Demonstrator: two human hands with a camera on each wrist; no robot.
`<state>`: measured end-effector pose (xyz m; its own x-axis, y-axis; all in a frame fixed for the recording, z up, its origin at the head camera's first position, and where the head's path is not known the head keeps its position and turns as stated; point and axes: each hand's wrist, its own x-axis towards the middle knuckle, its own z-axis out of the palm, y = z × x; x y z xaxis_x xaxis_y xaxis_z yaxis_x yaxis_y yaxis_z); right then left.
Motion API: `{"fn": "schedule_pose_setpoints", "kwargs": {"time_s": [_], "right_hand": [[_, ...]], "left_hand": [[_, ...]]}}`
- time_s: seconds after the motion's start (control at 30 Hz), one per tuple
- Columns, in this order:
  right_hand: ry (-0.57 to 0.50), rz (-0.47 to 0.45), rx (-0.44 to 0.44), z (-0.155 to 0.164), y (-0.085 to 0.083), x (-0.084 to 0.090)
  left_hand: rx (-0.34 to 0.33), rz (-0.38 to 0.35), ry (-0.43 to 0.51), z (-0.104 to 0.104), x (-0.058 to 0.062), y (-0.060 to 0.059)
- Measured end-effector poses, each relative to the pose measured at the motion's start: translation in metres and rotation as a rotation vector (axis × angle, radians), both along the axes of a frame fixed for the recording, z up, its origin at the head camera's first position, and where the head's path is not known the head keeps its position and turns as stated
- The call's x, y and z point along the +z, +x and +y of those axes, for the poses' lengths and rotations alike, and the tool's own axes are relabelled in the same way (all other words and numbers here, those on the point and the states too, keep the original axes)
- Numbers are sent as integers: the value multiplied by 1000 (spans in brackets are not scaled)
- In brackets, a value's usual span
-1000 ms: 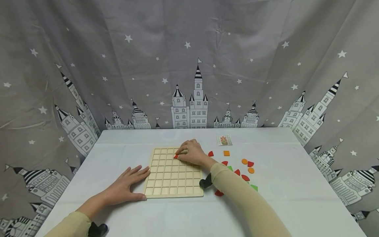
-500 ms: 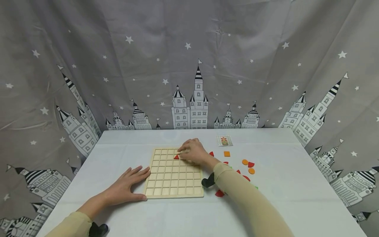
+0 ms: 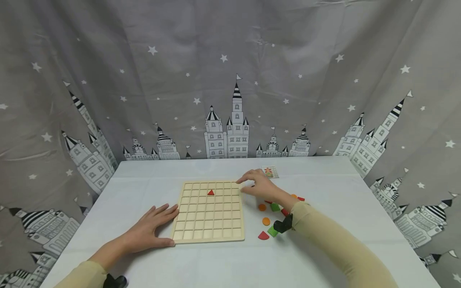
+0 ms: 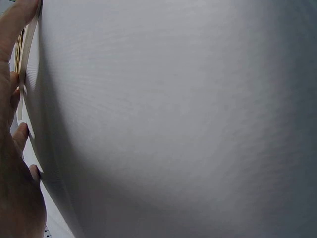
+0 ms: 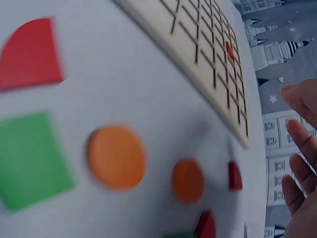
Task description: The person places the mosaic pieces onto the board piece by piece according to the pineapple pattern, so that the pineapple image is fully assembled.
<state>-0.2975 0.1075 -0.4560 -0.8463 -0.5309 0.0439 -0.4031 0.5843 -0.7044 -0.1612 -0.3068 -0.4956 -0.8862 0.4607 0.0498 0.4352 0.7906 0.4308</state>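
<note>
Left hand [image 3: 149, 230] lies flat, steadying the wooden grid board [image 3: 208, 211]; empty, open right hand [image 3: 260, 185] hovers over coloured pieces [image 3: 265, 221], likely choosing one next.

- The head view looks forward and down from above the near edge of the surface [image 3: 324, 176], taking in the whole wooden grid board [image 3: 208, 212], both hands and the castle-print curtain [image 3: 230, 80] behind.
- The left wrist view sits very low and close — almost all cloth, with the left hand [image 4: 12, 163] at the frame's left edge against the board's rim [image 4: 30, 44].
- The right wrist view skims the surface, tilted, close to the loose pieces; an orange disc [image 5: 116, 156] fills its foreground.
- Head and right wrist views share the board, its red triangle [image 5: 230, 50] [image 3: 210, 192] and the curtain.
</note>
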Motion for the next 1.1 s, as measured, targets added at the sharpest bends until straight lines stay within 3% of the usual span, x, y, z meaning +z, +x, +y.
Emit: {"fn": "schedule_pose_setpoints", "kwargs": {"time_s": [0.3, 0.7, 1.1], "right_hand": [[6, -116, -135, 69, 22, -8], [-4, -18, -281, 151, 30, -6], [11, 1, -307, 180, 32, -15]], "left_hand": [[21, -19, -8, -1, -1, 0], [3, -19, 18, -3, -4, -3], [14, -32, 10, -2, -5, -5]]}}
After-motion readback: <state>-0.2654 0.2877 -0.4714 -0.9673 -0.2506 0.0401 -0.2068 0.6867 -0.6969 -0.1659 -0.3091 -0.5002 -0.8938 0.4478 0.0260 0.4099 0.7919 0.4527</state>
